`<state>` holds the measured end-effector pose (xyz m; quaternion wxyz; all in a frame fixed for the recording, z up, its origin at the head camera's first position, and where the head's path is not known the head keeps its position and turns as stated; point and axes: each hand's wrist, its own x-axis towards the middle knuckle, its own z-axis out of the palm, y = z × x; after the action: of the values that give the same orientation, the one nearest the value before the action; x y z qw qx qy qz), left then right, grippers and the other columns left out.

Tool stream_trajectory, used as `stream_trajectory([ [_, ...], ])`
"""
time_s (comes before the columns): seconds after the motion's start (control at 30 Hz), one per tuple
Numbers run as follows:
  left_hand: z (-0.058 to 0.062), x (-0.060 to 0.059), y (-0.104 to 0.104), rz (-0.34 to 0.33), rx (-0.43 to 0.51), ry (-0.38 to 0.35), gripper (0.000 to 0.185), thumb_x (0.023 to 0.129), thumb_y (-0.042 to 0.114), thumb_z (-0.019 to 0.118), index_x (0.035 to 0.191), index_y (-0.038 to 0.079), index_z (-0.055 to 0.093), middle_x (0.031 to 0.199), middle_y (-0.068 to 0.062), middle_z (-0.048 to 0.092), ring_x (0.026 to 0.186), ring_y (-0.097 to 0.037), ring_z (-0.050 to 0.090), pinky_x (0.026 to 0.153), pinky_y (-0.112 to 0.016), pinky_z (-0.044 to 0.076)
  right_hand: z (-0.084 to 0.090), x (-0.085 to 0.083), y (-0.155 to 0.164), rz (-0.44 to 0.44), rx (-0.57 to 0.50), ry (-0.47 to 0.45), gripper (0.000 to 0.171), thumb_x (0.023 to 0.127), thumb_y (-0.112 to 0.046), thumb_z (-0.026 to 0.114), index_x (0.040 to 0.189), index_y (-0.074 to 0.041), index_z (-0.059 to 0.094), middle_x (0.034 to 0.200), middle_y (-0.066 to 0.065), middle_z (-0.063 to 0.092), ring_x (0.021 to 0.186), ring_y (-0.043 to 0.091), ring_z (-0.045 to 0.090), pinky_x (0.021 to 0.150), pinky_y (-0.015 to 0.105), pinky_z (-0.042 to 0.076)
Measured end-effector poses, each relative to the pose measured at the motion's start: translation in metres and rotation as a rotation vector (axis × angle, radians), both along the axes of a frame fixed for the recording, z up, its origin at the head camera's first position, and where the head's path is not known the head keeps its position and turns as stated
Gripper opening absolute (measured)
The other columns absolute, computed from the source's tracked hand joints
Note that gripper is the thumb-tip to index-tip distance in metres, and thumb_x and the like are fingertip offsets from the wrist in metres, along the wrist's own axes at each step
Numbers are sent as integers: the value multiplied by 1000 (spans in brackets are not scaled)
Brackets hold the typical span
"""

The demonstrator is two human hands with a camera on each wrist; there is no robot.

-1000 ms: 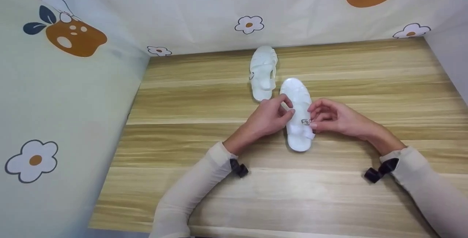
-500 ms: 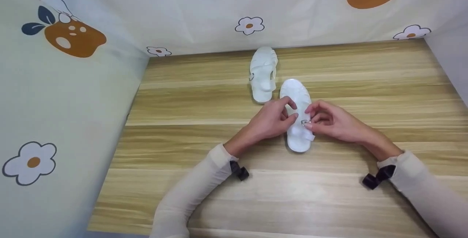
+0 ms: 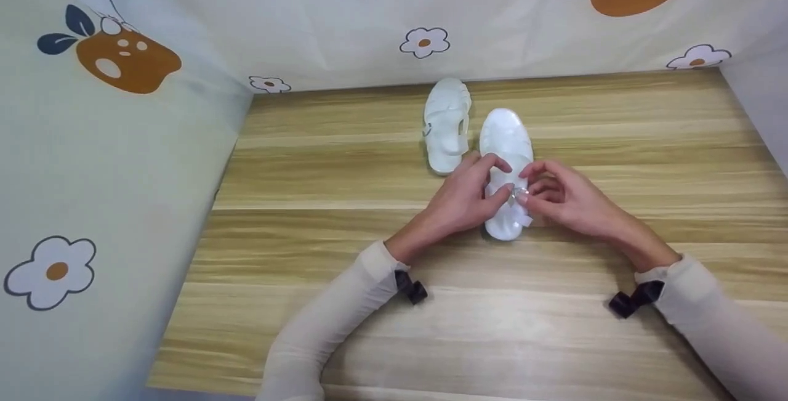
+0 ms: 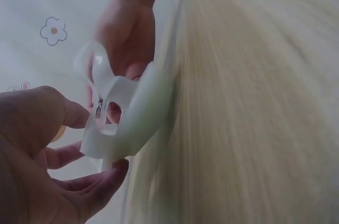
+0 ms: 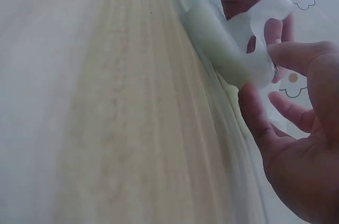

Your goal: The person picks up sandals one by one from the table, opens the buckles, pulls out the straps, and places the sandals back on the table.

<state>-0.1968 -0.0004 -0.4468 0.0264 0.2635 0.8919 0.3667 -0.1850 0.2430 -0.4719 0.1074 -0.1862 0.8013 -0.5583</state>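
Slid farther up the table, the near sandal (image 3: pixel 506 142); left hand (image 3: pixel 469 198) and right hand (image 3: pixel 563 199) pinch its buckle (image 3: pixel 519 192).

bright, even, soft light in the head view, faint shadows under the forearms on the worktop (image 3: pixel 554 339), wide-angle bending at the edges, both wrist views hazy and washed out, worktop grain smeared by motion blur, near fingers soft
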Motion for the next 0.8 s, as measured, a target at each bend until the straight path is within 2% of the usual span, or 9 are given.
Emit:
stream_trajectory([
  [0.13, -2, -2, 6, 28, -25, 59, 33, 104, 31, 70, 133, 16, 64, 123, -9, 62, 106, -19, 59, 90, -28, 49, 3, -1, -7, -59, 3, 43, 38, 102, -8, 75, 132, 5, 57, 124, 17, 62, 104, 13, 72, 87, 18, 61],
  [0.23, -4, -4, 11, 38, -42, 83, 34, 104, 29, 67, 135, 15, 62, 124, -10, 60, 108, -20, 58, 92, -29, 49, 5, -2, -12, -106, 33, 90, 35, 102, -10, 75, 130, 5, 60, 124, 18, 65, 103, 12, 71, 87, 15, 60],
  [0.4, -7, -7, 17, 42, -47, 60, 35, 105, 26, 65, 139, 16, 61, 123, -11, 56, 112, -21, 54, 96, -31, 47, 7, -3, -15, -176, 81, 148, 31, 103, -12, 74, 127, 3, 63, 122, 18, 72, 103, 15, 71, 88, 12, 58],
  [0.6, -12, -13, 23, 54, -29, 57, 34, 105, 20, 62, 139, 15, 61, 127, -13, 58, 117, -23, 58, 105, -35, 48, 5, -6, -14, -234, 83, 133, 33, 104, -16, 74, 128, 4, 64, 123, 21, 74, 106, 14, 71, 89, 10, 57],
  [0.8, -13, -21, 30, 92, 52, 55, 30, 106, 12, 58, 136, 12, 63, 131, -12, 64, 128, -25, 58, 112, -37, 45, 6, -16, -17, -291, 42, 132, 31, 104, -14, 74, 127, 4, 65, 122, 21, 74, 109, 14, 70, 92, 11, 57],
])
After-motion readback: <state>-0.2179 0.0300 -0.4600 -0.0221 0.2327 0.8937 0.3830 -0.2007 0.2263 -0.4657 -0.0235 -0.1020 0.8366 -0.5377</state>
